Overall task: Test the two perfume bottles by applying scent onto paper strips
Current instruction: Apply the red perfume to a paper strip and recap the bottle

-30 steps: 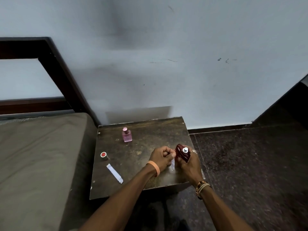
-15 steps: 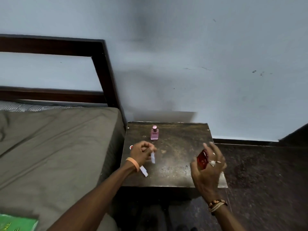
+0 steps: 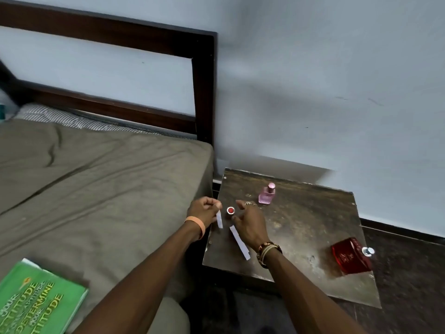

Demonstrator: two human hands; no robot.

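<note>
My left hand pinches a white paper strip that hangs down at the left edge of the small dark table. My right hand hovers with spread fingers beside the red bottle cap, holding nothing. A second paper strip lies flat on the table under my right wrist. The red perfume bottle stands uncapped near the table's right front corner, its silver nozzle bare. A small pink perfume bottle stands capped at the back.
A bed with an olive sheet and a dark wooden headboard adjoins the table on the left. A green book lies on the bed's near corner. A grey wall is behind; dark floor lies to the right.
My right hand let go of the red bottle, which now stands on the table at the right, and moved left to the red cap. My left hand still holds its strip. The camera turned left.
</note>
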